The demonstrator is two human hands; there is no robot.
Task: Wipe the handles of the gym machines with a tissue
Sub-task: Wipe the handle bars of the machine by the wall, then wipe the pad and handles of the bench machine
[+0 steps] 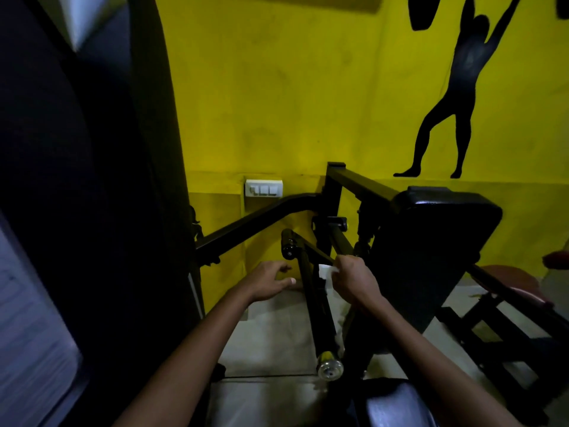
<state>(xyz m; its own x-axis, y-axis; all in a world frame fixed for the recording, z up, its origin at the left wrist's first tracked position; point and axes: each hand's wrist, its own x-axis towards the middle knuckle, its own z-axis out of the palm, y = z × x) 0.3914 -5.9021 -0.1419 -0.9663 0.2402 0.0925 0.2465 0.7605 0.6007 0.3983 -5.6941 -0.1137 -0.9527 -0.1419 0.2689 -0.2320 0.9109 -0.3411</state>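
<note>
At frame centre the right hand pinches a white tissue against the black handle bar; the left hand hovers beside it, fingers loosely spread; wiping looks midway, with other handles seemingly left.

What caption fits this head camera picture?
Right hand presses a white tissue against a black machine bar; left hand hovers open beside it.
</note>
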